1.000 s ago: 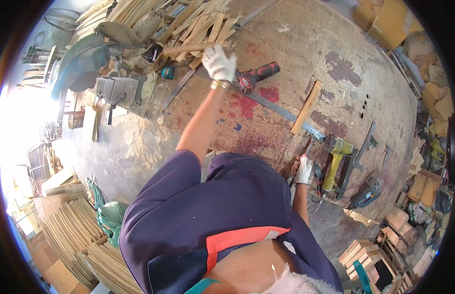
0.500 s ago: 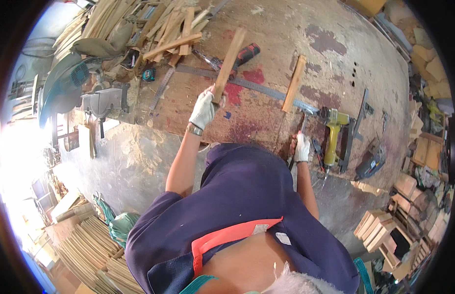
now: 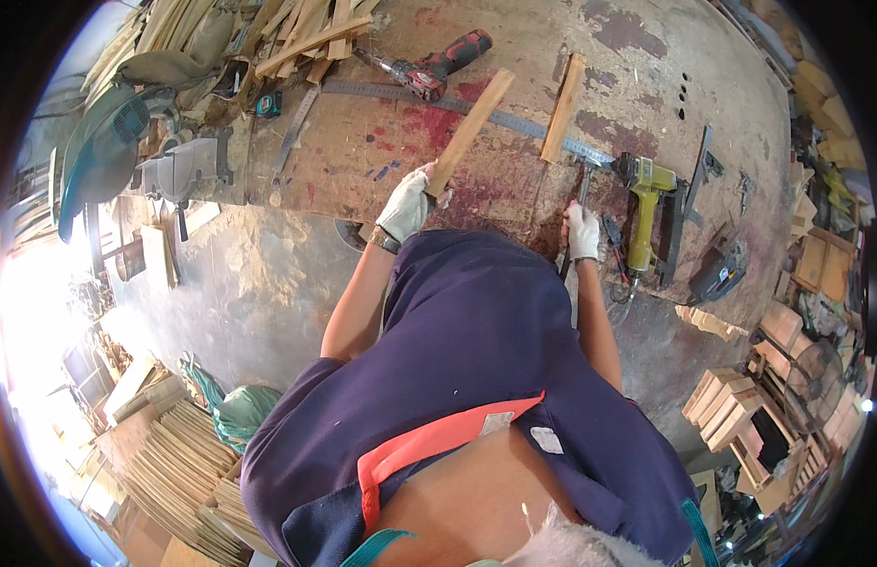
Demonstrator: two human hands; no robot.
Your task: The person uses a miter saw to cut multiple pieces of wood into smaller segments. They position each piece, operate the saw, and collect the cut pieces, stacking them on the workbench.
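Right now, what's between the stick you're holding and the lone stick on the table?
The head view shows part of the metal ruler and stained tabletop between the held stick and lone stick.

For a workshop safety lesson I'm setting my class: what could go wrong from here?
The left hand holds a wooden strip near one end, so its free end could swing and knock the drill lying nearby. The right hand, around a slim tool, is near the yellow-green power tool and might bump it. A second strip lies across the metal ruler; a nudge could shift both.
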